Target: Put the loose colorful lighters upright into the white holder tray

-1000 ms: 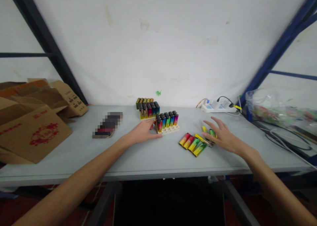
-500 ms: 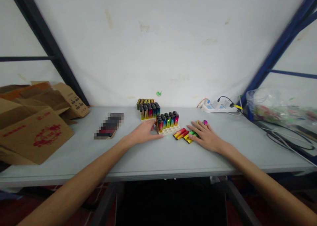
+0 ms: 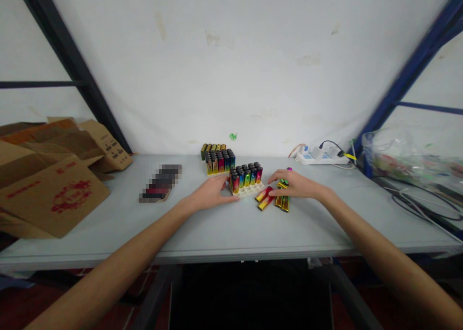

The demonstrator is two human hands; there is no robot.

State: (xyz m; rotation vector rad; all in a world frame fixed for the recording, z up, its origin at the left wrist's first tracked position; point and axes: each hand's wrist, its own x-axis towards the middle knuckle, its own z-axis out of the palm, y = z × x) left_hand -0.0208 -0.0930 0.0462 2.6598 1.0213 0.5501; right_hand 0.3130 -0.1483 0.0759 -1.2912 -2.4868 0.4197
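Note:
A white rack holds several upright shiny tubes in rainbow colours with black tops; its front row of holes shows. My left hand grips the rack's left end, the thumb stretched along its front edge and the fingers partly hidden behind the tubes. Right of the rack lie loose red and yellow tubes and gold-green tubes. My right hand hovers low over these, its thumb and fingers curved but apart, the fingertips close to the tubes. A purple end peeks out behind it.
Another filled rack and gold-topped tubes stand near the wall. To the left are a blurred phone-like object and cardboard boxes. A power strip, cables and plastic bags lie right.
My right hand has gone from lying flat over the loose tubes to a raised, curved pose. Those tubes have shifted and turned under it. The left hand stays at the rack.

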